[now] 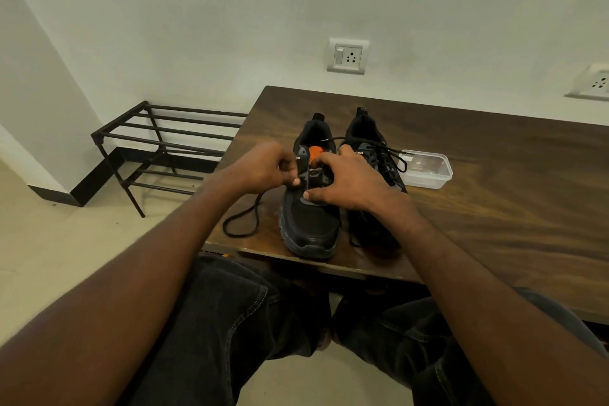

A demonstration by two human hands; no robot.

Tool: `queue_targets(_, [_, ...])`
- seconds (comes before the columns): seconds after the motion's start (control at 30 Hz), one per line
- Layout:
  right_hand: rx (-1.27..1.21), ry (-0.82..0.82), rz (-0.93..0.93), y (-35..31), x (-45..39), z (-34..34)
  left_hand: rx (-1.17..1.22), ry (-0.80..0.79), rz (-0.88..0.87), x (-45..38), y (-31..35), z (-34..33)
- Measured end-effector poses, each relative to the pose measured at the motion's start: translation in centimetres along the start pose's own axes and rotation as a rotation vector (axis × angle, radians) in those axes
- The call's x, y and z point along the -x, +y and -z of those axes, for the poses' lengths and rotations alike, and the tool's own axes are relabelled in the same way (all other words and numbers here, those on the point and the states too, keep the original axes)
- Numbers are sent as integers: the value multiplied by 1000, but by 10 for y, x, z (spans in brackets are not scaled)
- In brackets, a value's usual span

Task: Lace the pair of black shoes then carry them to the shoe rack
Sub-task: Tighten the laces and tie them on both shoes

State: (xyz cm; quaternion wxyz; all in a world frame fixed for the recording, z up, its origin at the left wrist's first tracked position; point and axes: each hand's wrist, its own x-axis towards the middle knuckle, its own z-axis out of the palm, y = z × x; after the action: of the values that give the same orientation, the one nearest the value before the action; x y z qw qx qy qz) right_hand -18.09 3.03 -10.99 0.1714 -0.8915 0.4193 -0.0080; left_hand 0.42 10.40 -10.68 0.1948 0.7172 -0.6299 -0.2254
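Two black shoes stand side by side near the front left corner of the wooden table (494,194), toes toward me. The left shoe (311,224) shows an orange tag on its tongue. My left hand (263,171) pinches its black lace (244,224) at the shoe's left eyelets; the lace's loose end loops on the table to the left. My right hand (346,181) grips the same shoe's upper over the eyelets, fingers curled on it. The right shoe (375,155) is laced, partly hidden behind my right hand.
A black metal shoe rack (158,148) stands on the floor left of the table, against the wall. A clear plastic container (425,168) sits right of the shoes. Wall sockets (347,56) are behind. My knees are under the table's front edge.
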Motion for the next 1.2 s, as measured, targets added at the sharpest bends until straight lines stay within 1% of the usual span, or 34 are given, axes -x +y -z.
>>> queue_targets(0.03, [-7, -3, 1, 0, 0, 0, -10, 10, -22, 0, 0, 1])
queue_targets(0.07, [-17, -6, 3, 1, 0, 0, 41, 42, -54, 0, 0, 3])
queue_targets(0.1, [-29, -8, 4, 1, -1, -1, 160, 92, -89, 0, 1, 6])
queue_targets(0.13, [-41, -11, 5, 2, -1, 0, 343, 166, -125, 2, 3, 10])
queue_targets(0.2, [-42, -20, 10, 3, 0, 1, 783, 379, -172, 1, 2, 22])
queue_targets(0.23, [-21, -22, 12, 4, 0, 2, 906, 485, -168, 0, 1, 27])
queue_targets(0.27, [8, -20, 13, 4, 0, 3, 913, 552, -153, -2, 0, 29])
queue_targets(0.3, [28, -17, 13, 4, 1, 3, 797, 556, -122, -2, 0, 29])
queue_targets(0.33, [34, -12, 14, 4, 1, 4, 605, 490, -90, -2, 1, 25])
queue_targets(0.4, [21, -9, 18, 3, 1, 3, 221, 192, -31, -3, 0, 11])
queue_targets(0.43, [17, -7, 20, 3, 0, 3, 126, 50, -3, -3, 0, 5])
queue_targets(0.47, [16, -9, 22, 4, 0, 2, 91, -34, 7, -3, 0, 0])
queue_targets(0.5, [13, -11, 23, 4, -1, 2, 75, -52, -4, -2, 2, -2])
queue_targets(0.57, [-6, -20, 19, 5, -1, 2, 97, 20, -61, -3, 1, 0])
queue_targets(0.6, [-14, -24, 17, 6, -1, 2, 176, 89, -100, -3, 1, 2])
queue_targets(0.63, [-21, -28, 15, 6, -2, 2, 313, 173, -148, -2, 3, 6])
queue_targets(0.67, [-26, -34, 15, 6, -2, 3, 504, 270, -180, -2, 5, 10])
queue_targets(0.7, [-32, -40, 15, 7, -2, 3, 713, 350, -183, -2, 5, 15])
queue_targets(0.73, [-36, -45, 16, 7, -2, 4, 870, 409, -168, -3, 4, 20])
queue_targets(0.77, [-38, -46, 18, 7, -2, 4, 933, 440, -138, -5, 3, 22])
queue_targets(0.8, [-40, -45, 17, 8, -2, 3, 880, 439, -94, -6, 3, 21])
queue_targets(0.83, [-42, -42, 19, 8, -2, 3, 708, 407, -48, -6, 2, 18])
queue_targets(0.87, [-43, -39, 21, 8, -3, 2, 478, 338, -22, -6, -2, 13])
queue_targets(0.9, [-41, -36, 20, 8, -3, 2, 274, 231, -10, -7, -5, 8])
queue_targets(0.93, [-36, -32, 21, 8, -3, 1, 143, 117, 1, -6, -6, 3])
queue_targets(0.97, [-31, -29, 20, 8, -3, 1, 97, 32, 5, -5, -6, -1])
queue_targets(1.0, [-29, -28, 20, 8, -4, 1, 94, 0, -1, -4, -4, -3])
queue_targets(1.03, [-30, -28, 20, 8, -4, 1, 104, 11, -17, -4, -2, -2])
queue_targets(1.13, [-33, -40, 18, 9, -3, 1, 122, 121, -15, -5, 0, 5])
queue_targets(1.2, [-40, -47, 16, 10, -3, 1, 152, 139, 0, -6, -1, 7])
